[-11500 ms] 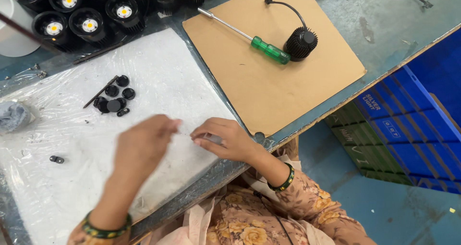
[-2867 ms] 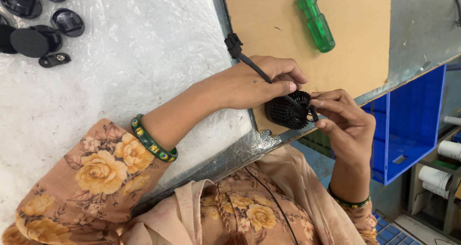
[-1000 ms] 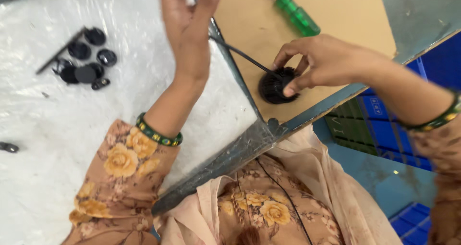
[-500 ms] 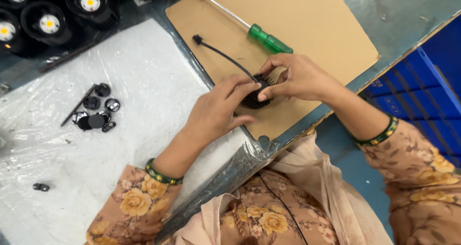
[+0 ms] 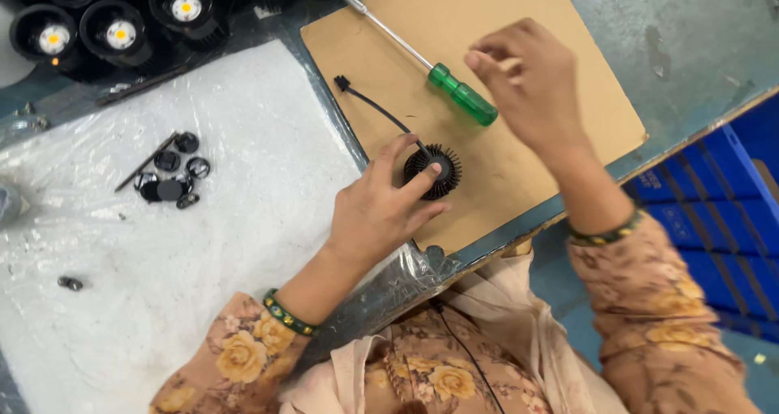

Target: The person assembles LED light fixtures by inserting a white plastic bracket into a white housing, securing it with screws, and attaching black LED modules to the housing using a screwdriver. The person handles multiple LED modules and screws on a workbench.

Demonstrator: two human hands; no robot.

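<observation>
**One hand pins a finned lamp body on the cardboard while the other hovers by the screwdriver**

Head view: the left hand (image 5: 381,215) presses a round black finned housing (image 5: 434,170) down against the brown cardboard sheet (image 5: 560,97), thumb and forefinger clamped on its rim, which keeps the part from rolling or turning. The housing sits near the sheet's front edge, towards its left corner. A thin black cable with a small plug (image 5: 369,104) trails from the housing towards the sheet's left edge, lying clear of the fingers.

The right hand (image 5: 531,85) is lifted above the middle of the sheet, holding nothing that I can make out, fingers loosely curled with the tips pinched together. It hangs just beside the handle of the green screwdriver (image 5: 458,93), which lies diagonally with its shaft pointing at the sheet's far left corner.

Left of the cardboard, a white plastic-covered pad (image 5: 162,300) carries a cluster of small black caps (image 5: 170,174). Assembled black lamps (image 5: 122,32) line the table's far left corner.
</observation>
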